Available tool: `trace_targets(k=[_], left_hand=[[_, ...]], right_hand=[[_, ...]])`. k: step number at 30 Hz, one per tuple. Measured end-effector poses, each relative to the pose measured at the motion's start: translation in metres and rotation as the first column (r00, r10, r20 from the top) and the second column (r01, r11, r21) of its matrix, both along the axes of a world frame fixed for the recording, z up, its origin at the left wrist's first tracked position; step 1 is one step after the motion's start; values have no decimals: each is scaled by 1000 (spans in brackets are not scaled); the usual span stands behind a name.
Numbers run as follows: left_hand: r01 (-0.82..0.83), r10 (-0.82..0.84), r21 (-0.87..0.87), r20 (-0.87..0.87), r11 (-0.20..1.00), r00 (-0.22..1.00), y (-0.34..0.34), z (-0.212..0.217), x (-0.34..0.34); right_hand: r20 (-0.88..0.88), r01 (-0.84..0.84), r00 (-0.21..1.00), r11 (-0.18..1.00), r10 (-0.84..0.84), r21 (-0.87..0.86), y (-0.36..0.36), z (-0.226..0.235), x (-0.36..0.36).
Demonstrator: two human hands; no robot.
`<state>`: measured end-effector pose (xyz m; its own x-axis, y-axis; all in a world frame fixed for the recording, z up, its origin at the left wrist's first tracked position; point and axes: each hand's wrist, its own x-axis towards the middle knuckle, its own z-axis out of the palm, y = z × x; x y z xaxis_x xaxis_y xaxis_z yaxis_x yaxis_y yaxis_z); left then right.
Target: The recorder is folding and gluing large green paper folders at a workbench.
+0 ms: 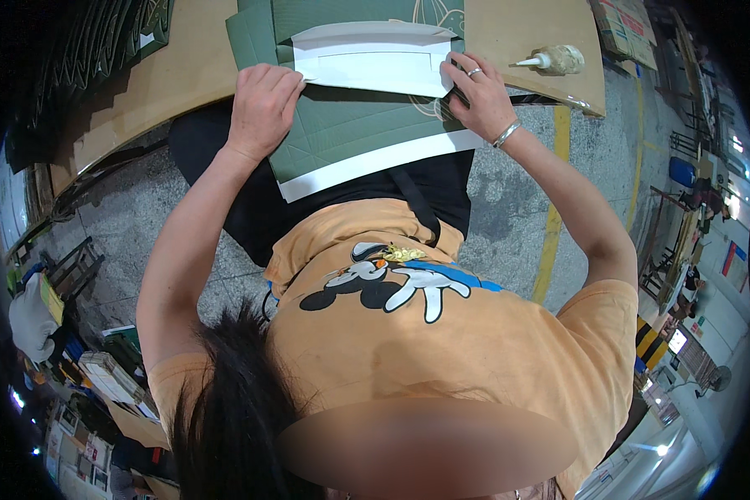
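**Pressing a white card piece onto green board**

Between my hands lies the white card piece [373, 58], resting on the green printed sheet [350, 125] — thin, light, stiff enough to crease, best held at its ends. My left hand [262, 104] presses knuckles-down on its left end; my right hand [479, 96] pinches the right corner. Beyond my right hand, a glue bottle [554, 60] lies on the tabletop [517, 29].
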<state>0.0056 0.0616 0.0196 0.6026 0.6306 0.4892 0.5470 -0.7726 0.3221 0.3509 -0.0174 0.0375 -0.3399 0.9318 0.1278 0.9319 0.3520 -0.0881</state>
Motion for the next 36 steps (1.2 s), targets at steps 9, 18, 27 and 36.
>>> trace_targets(k=[9,18,27,36], left_hand=[[31,-33,-29,-77,999,997,-10,-8,-8],[-6,6,9,-41,1000,999,2,-9,-2],[20,-17,-240,15,971,1000,15,-6,-2],[-424,412,-537,-150,729,899,37,2,32]], right_hand=[[-125,-2,992,989,21,148,1,-9,-2],[-214,10,977,995,12,102,9,-8,1],[-268,52,961,997,-66,-62,19,-1,5],[-118,511,824,817,-554,-269,64,-4,-8]])
